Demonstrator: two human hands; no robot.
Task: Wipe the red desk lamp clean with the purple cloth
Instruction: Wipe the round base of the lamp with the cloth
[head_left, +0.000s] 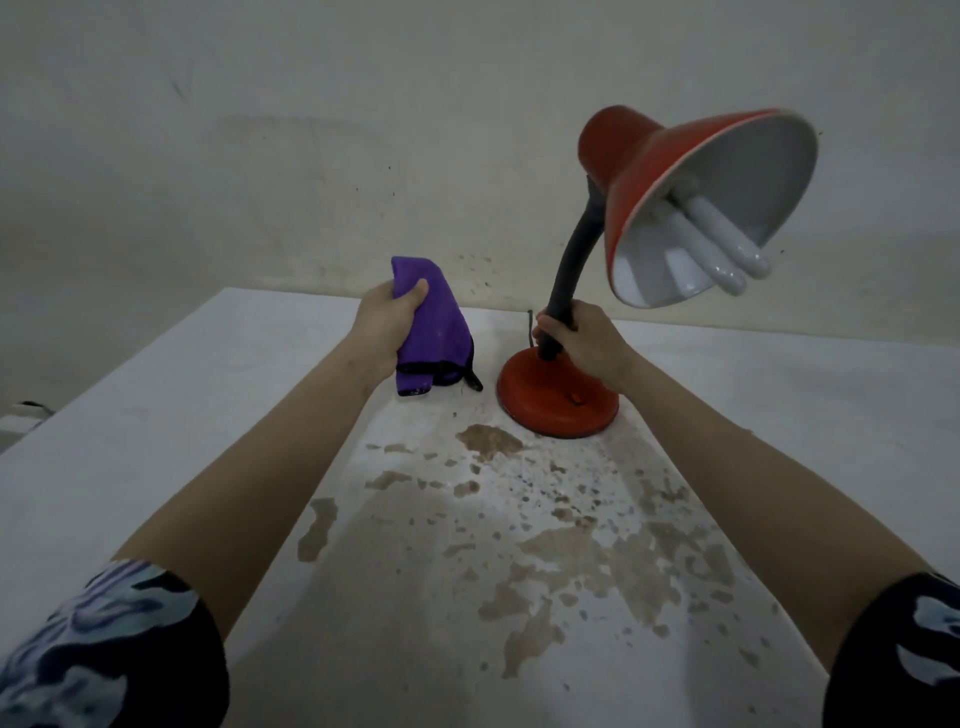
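Observation:
The red desk lamp (558, 397) stands on the white table, its round base near the back wall. Its black bendy neck rises to a red shade (639, 156) tilted toward me, white inside, with a white bulb showing. My right hand (587, 343) is closed around the lower part of the neck just above the base. To the left of the base, my left hand (387, 325) grips the purple cloth (434, 327), which has a black edge and hangs down with its lower end touching the tabletop. Cloth and lamp are apart.
The white table (208, 415) has worn brown patches in front of the lamp. A plain stained wall stands right behind the table. A dark cord end shows behind the lamp base.

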